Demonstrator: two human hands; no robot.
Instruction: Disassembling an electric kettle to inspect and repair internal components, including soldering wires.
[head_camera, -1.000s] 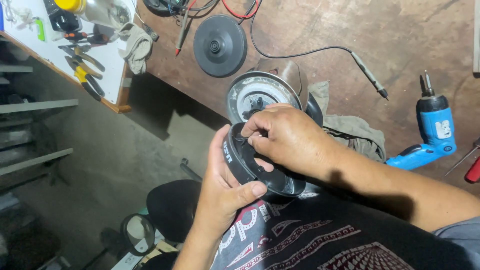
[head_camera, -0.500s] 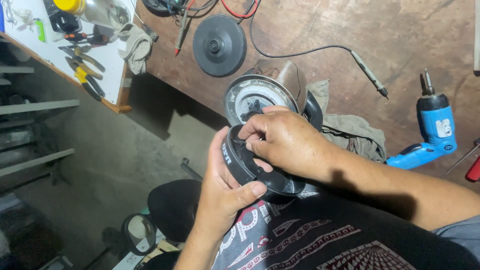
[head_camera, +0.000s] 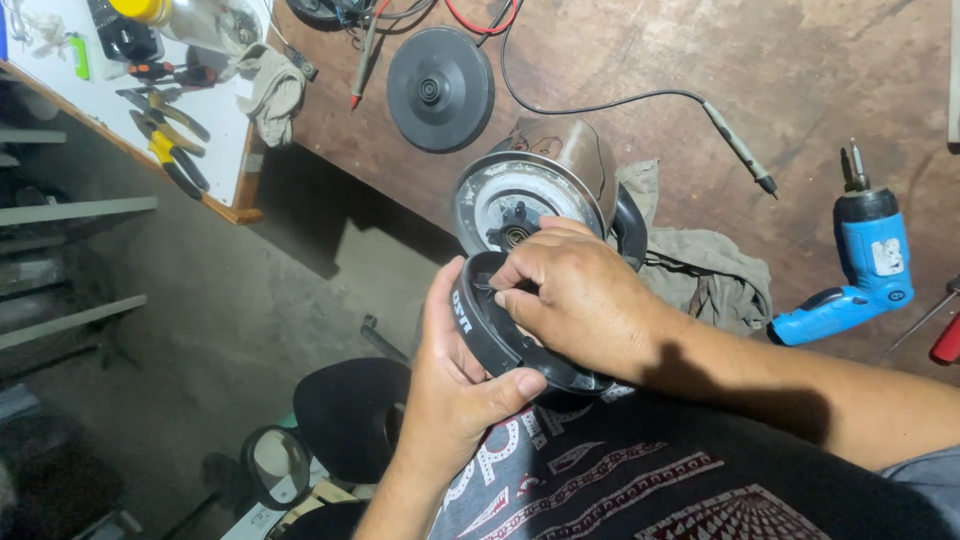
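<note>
My left hand grips a round black plastic base cover from below, thumb on its rim, holding it tilted above my lap. My right hand lies over the cover, its fingertips pinching something small inside the cover near the upper rim; what they pinch is hidden. Just beyond, a metal kettle lies on its side on the wooden table, its round underside with exposed fittings facing me.
A black round disc lies on the table. A probe on a black cable runs across it. A blue cordless screwdriver lies at right, a grey rag beside the kettle. Pliers rest on a white board at left.
Almost nothing has changed: both hands stay on the black cover, and the right fingers shifted slightly inside it.
</note>
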